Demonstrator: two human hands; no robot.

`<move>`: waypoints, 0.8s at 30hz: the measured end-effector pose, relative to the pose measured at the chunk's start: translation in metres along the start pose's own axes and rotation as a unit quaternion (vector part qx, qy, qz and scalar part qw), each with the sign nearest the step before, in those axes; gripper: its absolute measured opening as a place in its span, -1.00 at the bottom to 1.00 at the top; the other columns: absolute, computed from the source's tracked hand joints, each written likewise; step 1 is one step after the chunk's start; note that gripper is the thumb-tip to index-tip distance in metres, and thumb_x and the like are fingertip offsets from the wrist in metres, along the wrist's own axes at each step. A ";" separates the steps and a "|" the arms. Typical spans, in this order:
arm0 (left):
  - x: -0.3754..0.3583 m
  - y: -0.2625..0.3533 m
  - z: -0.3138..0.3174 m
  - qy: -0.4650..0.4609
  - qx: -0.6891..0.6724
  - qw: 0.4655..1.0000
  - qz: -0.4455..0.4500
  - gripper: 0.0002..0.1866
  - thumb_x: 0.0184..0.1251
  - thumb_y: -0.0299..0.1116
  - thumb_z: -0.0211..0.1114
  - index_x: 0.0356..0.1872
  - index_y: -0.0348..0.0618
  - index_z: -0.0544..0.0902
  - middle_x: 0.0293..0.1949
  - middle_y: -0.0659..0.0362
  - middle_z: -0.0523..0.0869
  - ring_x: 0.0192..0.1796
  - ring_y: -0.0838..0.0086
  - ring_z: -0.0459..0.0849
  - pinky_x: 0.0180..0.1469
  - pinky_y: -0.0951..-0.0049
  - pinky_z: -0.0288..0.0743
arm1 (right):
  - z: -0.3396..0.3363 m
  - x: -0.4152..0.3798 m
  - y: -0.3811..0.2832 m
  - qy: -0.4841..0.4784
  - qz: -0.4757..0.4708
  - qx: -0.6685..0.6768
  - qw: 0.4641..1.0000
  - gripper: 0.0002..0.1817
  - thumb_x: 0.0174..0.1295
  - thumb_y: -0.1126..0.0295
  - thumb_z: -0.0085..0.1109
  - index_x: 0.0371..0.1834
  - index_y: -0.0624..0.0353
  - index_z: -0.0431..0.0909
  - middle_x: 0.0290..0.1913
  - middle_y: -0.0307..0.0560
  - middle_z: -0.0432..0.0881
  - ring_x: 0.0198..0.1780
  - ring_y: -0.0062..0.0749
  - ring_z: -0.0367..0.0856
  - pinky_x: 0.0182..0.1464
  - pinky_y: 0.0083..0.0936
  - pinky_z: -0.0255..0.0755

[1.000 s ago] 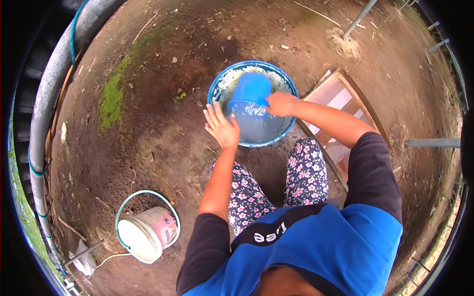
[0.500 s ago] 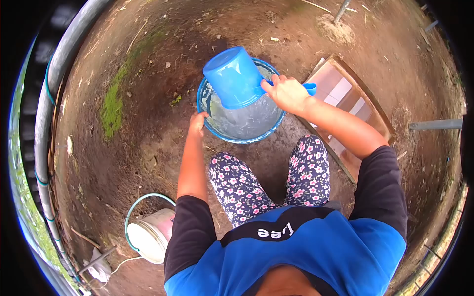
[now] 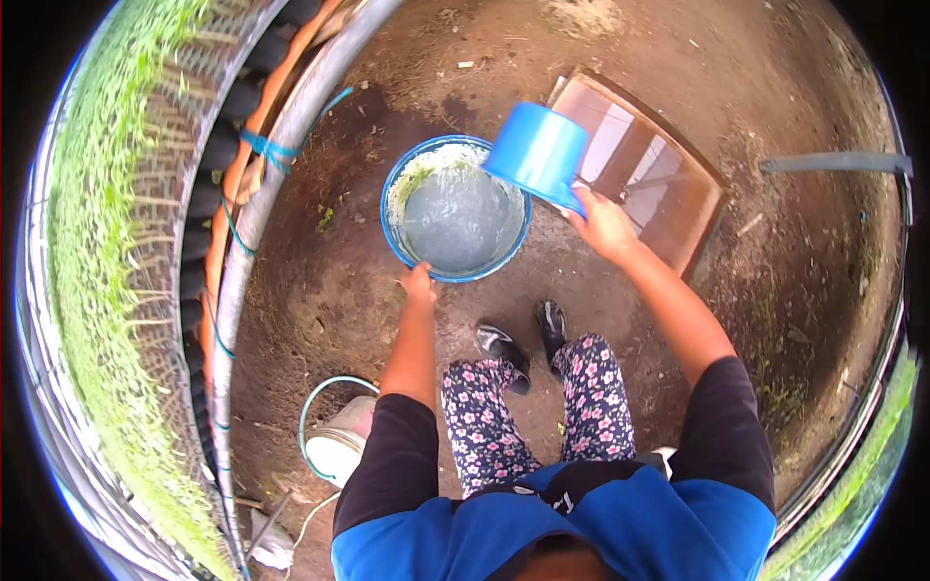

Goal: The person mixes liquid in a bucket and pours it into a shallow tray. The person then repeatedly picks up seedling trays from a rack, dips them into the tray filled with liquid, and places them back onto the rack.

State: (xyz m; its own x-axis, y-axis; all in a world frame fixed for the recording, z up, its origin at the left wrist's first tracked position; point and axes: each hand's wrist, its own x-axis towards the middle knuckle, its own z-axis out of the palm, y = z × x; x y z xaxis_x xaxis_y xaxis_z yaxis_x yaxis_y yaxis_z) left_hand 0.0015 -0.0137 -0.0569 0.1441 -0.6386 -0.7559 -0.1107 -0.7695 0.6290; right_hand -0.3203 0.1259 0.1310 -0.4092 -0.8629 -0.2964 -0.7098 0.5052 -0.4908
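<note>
Our right hand [image 3: 603, 225] holds a blue dipper [image 3: 539, 150] up beside the tub [image 3: 463, 215]

Our fingers close around the dipper's handle, its cup tilted ahead of that hand; our left hand [image 3: 418, 282] grips the near rim, partly curled, the cloudy liquid [image 3: 459, 225] just beyond it
</note>
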 end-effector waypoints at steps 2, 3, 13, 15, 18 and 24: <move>-0.009 0.013 0.027 0.064 -0.039 0.997 0.009 -0.53 -0.28 -0.61 0.06 -0.16 -0.12 0.42 -0.38 0.20 0.50 -0.48 0.46 0.45 -0.60 0.49 0.30 | -0.001 -0.008 0.037 -0.015 0.077 -0.013 0.997 -0.56 0.10 0.15 -0.01 0.01 0.12 0.28 -0.16 0.19 0.48 -0.15 0.04 0.48 -0.12 -0.19 0.36; -0.021 0.013 0.037 0.067 -0.060 0.996 0.005 -0.51 -0.26 -0.64 0.04 -0.11 -0.19 0.40 -0.36 0.16 0.51 -0.52 0.46 0.44 -0.62 0.50 0.29 | -0.021 -0.034 0.050 -0.011 0.104 -0.032 0.994 -0.55 0.10 0.15 -0.01 0.01 0.12 0.29 -0.19 0.20 0.50 -0.15 0.04 0.48 -0.11 -0.19 0.36; -0.050 0.041 0.093 0.093 0.034 0.991 0.093 -0.37 -0.25 -0.72 0.01 0.06 -0.37 0.32 -0.06 -0.07 0.49 -0.09 0.21 0.52 -0.05 0.29 0.39 | -0.052 -0.130 0.163 0.045 0.348 0.088 0.932 -0.45 0.05 0.05 0.03 0.02 0.19 0.31 -0.20 0.28 0.50 -0.10 0.08 0.46 -0.05 -0.20 0.31; -0.062 0.039 0.106 0.089 0.063 0.989 0.101 -0.36 -0.26 -0.73 0.03 0.08 -0.38 0.29 -0.03 -0.08 0.47 -0.07 0.21 0.51 -0.02 0.29 0.38 | -0.040 -0.123 0.180 0.070 0.358 0.135 0.921 -0.44 0.04 0.03 0.02 0.03 0.18 0.31 -0.19 0.28 0.50 -0.09 0.09 0.45 -0.04 -0.20 0.30; -0.076 0.046 0.136 0.088 0.109 0.984 0.108 -0.32 -0.26 -0.74 0.06 0.10 -0.38 0.25 0.01 -0.09 0.43 -0.04 0.20 0.49 0.00 0.30 0.37 | -0.017 -0.090 0.191 0.081 0.345 0.136 0.925 -0.44 0.04 0.03 0.02 0.04 0.17 0.31 -0.18 0.24 0.51 -0.10 0.09 0.46 -0.04 -0.20 0.31; -0.068 0.032 0.140 0.108 0.144 0.980 0.081 -0.28 -0.25 -0.73 0.10 0.11 -0.32 0.10 0.02 -0.10 0.33 -0.03 0.21 0.45 -0.03 0.29 0.39 | -0.004 -0.036 0.176 0.023 0.356 0.154 0.922 -0.43 0.03 0.04 0.01 0.06 0.15 0.29 -0.19 0.24 0.51 -0.10 0.07 0.47 -0.05 -0.19 0.33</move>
State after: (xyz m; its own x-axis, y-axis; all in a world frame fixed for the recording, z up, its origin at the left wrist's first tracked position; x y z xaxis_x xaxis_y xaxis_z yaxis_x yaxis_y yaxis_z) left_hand -0.1498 0.0040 -0.0108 0.3042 -0.7596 -0.5748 -0.4178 -0.6487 0.6361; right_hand -0.4327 0.2454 0.0588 -0.7366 -0.3087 -0.6017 -0.0593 0.9158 -0.3972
